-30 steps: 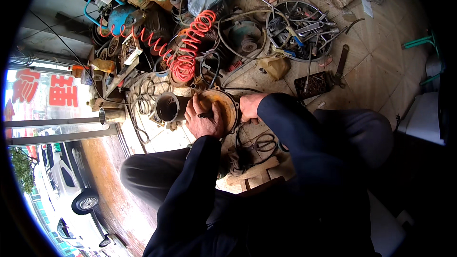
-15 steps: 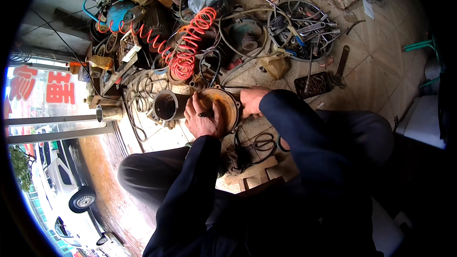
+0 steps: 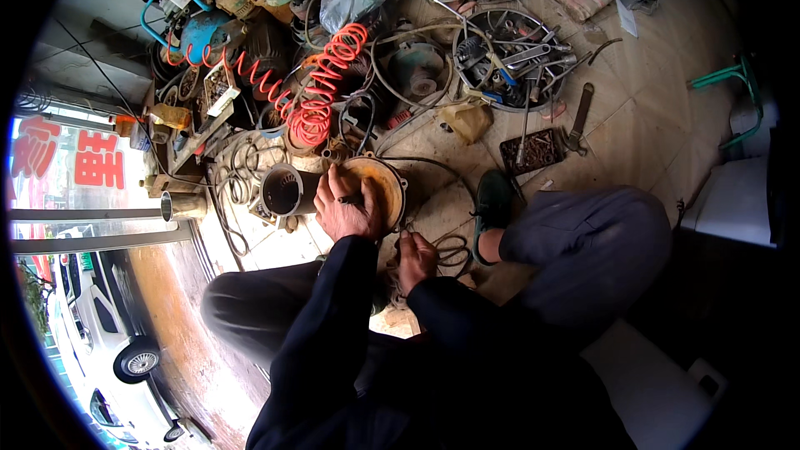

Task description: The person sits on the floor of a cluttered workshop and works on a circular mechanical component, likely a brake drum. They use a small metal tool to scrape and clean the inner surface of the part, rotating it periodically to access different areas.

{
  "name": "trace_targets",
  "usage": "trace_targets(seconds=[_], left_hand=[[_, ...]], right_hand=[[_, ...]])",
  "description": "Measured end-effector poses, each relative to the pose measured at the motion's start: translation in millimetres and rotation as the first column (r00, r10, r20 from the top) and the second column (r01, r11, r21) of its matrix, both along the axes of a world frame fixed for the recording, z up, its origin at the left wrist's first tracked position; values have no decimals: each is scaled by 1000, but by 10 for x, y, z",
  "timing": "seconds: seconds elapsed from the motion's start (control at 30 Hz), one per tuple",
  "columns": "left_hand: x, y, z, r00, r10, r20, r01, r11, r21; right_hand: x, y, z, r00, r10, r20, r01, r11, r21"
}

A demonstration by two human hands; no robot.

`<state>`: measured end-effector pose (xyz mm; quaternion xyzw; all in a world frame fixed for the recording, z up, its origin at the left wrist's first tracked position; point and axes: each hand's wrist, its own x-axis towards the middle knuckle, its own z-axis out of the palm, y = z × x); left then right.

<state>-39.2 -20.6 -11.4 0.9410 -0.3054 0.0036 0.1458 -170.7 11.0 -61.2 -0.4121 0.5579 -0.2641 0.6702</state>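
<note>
A: In the head view, where was the disc (image 3: 387, 187)?

B: In front of the person, over the tiled floor (image 3: 650, 104), its rusty face toward the camera; the cylinder (image 3: 287, 188) lay just to its left, its dark mouth uncovered; whether the two were joined, I could not tell.

A: And the hands?

B: The left hand (image 3: 345, 216) lay on the disc's left part, fingers bent, a dark stub (image 3: 353, 199) showing among them; whether it gripped that stub or merely steadied the disc, I could not tell; the right hand (image 3: 415, 258) was closed, fingertips drawn together just below the disc's lower rim; anything small inside that pinch was too fine to make out.

A: How far along did the work look?

B: Part-way, I judged; the cylinder stood open at one end, and both hands were busy at the disc; what was fixed or loose along its rim showed too small, so I could not count what was left.

A: And around them?

B: To the right, a tray (image 3: 506, 159) of small parts (image 3: 535, 151) with a hammer (image 3: 582, 113) beside it; farther off, heaped tools (image 3: 527, 55) and a coiled red hose (image 3: 310, 121).
</note>
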Motion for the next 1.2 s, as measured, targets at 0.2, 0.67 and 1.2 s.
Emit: trace_targets(seconds=[0.2, 0.67, 1.2], left_hand=[[12, 3, 38, 1000, 8, -9, -8, 1000, -16], [0, -33, 67, 1000, 5, -30, -6, 1000, -24], [2, -33, 17, 1000, 12, -12, -12, 999, -33]], right_hand=[[-360, -1465, 377, 512, 677, -529, -824, 561, -79], [351, -2189, 736, -160, 845, -510, -978, -66, 198], [154, 296, -584, 986, -92, -137, 91, 996, -15]])
